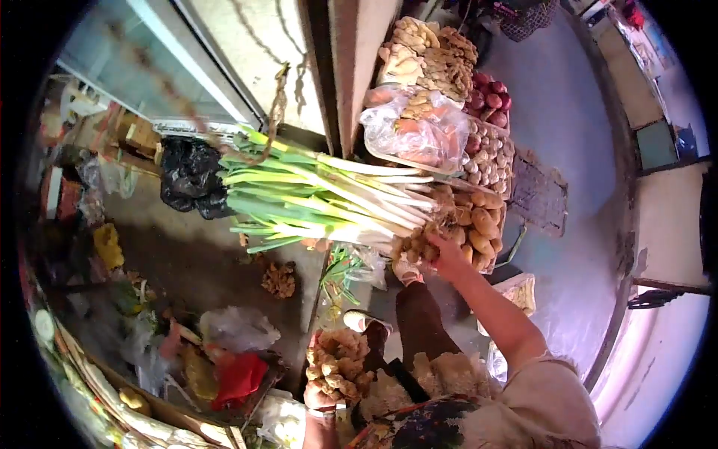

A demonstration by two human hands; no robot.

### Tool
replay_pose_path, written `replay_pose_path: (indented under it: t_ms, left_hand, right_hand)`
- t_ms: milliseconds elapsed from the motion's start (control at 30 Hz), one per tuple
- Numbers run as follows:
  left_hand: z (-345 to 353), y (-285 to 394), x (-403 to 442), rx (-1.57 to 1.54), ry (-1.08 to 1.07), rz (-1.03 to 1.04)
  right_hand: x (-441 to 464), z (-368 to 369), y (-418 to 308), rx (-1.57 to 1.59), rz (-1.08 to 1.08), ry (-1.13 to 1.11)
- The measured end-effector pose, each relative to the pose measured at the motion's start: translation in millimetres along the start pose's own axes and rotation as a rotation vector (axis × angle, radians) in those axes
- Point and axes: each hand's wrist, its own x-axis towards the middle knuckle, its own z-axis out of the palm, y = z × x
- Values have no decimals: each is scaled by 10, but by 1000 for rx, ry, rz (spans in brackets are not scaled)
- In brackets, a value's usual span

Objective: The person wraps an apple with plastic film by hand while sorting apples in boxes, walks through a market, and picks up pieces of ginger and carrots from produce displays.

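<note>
My right hand [447,257] reaches onto the pile of potatoes [479,224] at the middle right; its fingertips touch the near side of the pile and are partly hidden. At the bottom centre my left hand [321,396] is wrapped round a big clump of ginger [336,363]. Long leeks [321,194] lie in a heap beside the potatoes, white ends toward them and green leaves to the left.
Behind the potatoes stand garlic [490,161], red onions [490,97], a plastic bag [415,127] and more ginger [430,56]. A black bag [193,176] lies left of the leeks. Lower left are a red bag [239,380] and a loose ginger clump [279,279] on the floor.
</note>
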Motion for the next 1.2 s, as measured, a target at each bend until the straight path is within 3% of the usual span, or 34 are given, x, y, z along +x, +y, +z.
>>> replay_pose_path:
  t_ms: [67,133,200,233,300,400,467,533,567,633,700,733,800,867,900,933,967,1033,1067,1133,1167,1200]
  left_hand:
    - [130,-137,204,-9,27,-18]
    - [421,-264,427,-21,116,-84]
    - [646,-403,603,-88,177,-137]
    - [732,-488,686,-199,210,-162]
    - [882,-639,828,-424,283,-191]
    - [996,-813,1011,-416,279,-222]
    - [1041,-893,1086,-407,276,-224]
    - [1061,-953,1146,-402,284,-219]
    - [1074,-972,1179,-405,290,-217]
    - [1074,-1016,1201,-416,306,-213]
    - [1093,-1047,1232,-424,317,-205]
    - [1103,-1058,1251,-430,323,-208]
    - [1129,-1091,1294,-440,333,-207]
    - [1160,-1123,1323,-453,351,-203]
    - [1174,-1132,1327,-477,357,-203]
    - [1170,-1125,1319,-516,358,-194]
    - [1135,-1125,1283,-634,362,-185]
    - [987,-1133,1164,-1163,336,-134]
    - [1102,-1100,1166,-923,337,-145]
    - [1380,-1029,1242,-116,271,-99]
    - [1449,-1009,1238,98,225,-64]
    - [1527,-998,1256,65,266,-74]
  right_hand:
    - [343,-156,-125,136,-38,-73]
    - [518,-243,-347,18,-70,-32]
    - [769,-370,-518,152,-55,34]
    - [815,-403,-694,-69,-214,-42]
    - [654,-237,-1122,-13,1,80]
    - [722,45,-1767,34,-75,131]
    - [1390,-73,-2105,-4,-250,32]
    - [486,566,-2863,89,-307,-68]
    - [830,533,-3105,105,-448,-124]
    - [1155,567,-3523,186,-528,-170]
    - [1112,597,-3700,157,-449,-186]
    - [1121,537,-3636,161,-447,-184]
    - [1051,332,-3252,-164,-348,-376]
    - [717,126,-2528,-200,-254,-454]
    - [998,-195,-2181,-181,-18,-352]
    - [983,-469,-1820,-36,18,-349]
    - [872,-726,-1566,-154,42,-292]
    - [554,-1256,-1167,-414,136,-139]
    - [408,-1503,-997,-437,163,-113]
    - [130,-2137,-607,-442,173,-108]
    - [-36,-2426,-432,-424,198,-62]
    - [-179,-2703,-283,-406,217,-18]
